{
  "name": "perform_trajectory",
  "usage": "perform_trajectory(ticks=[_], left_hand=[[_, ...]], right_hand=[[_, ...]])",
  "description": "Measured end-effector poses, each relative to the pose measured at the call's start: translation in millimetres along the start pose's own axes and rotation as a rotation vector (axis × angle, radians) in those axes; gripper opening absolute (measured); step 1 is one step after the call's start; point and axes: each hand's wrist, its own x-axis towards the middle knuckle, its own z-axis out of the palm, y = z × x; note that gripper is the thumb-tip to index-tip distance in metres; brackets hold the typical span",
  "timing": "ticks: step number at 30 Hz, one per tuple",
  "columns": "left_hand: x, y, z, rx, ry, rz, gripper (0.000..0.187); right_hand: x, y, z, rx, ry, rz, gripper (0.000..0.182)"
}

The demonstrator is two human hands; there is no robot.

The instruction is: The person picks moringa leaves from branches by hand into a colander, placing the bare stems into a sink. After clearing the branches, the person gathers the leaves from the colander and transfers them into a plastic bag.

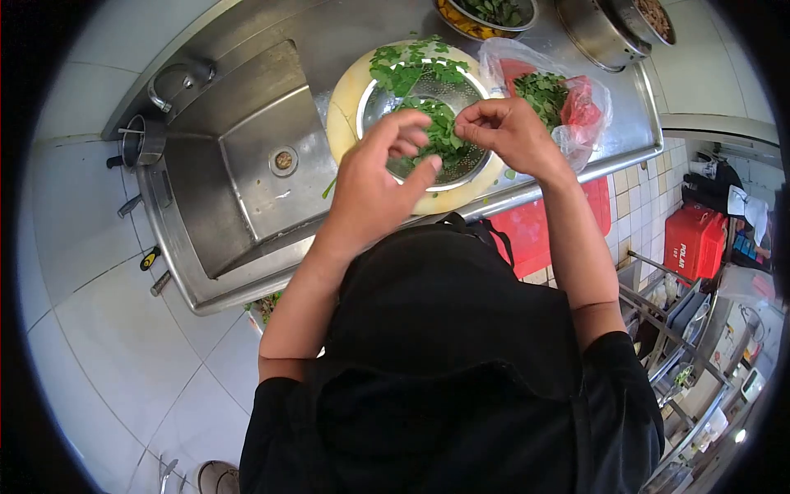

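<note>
A metal colander [363, 104] with green leaves [444, 132] inside sits on a round yellowish board [341, 123] beside the sink. Leafy sprigs [399, 76] lie across the far rim of the colander. My left hand [374, 181] is over its near left side, thumb spread from the half-curled fingers, with nothing visible in it. Above the right part of the colander, my right hand [512, 136] has thumb and forefinger pinched together; what is between them is too small to make out. Right of the colander, a clear and red plastic bag [583, 100] holds more leafy greens [541, 95].
The steel sink [239, 177] with its faucet [169, 90] lies to the left. Bowls [527, 20] and a large metal pot [597, 37] stand at the back. A red lid-like surface [555, 230] is below the counter edge, and a red cooler [695, 241] is farther right.
</note>
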Motion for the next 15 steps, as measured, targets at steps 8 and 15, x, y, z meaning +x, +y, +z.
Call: perform_trajectory(ticks=[8, 15], left_hand=[[9.9, 1.1, 14.8, -0.095, -0.065, -0.026, 0.031], [-3.9, 1.6, 21.4, -0.313, 0.106, 0.003, 0.017]], right_hand=[[-32.2, -39.4, 8.6, 0.009, 0.095, -0.088, 0.022], [-44.0, -54.2, 8.8, 0.099, 0.078, -0.173, 0.019]])
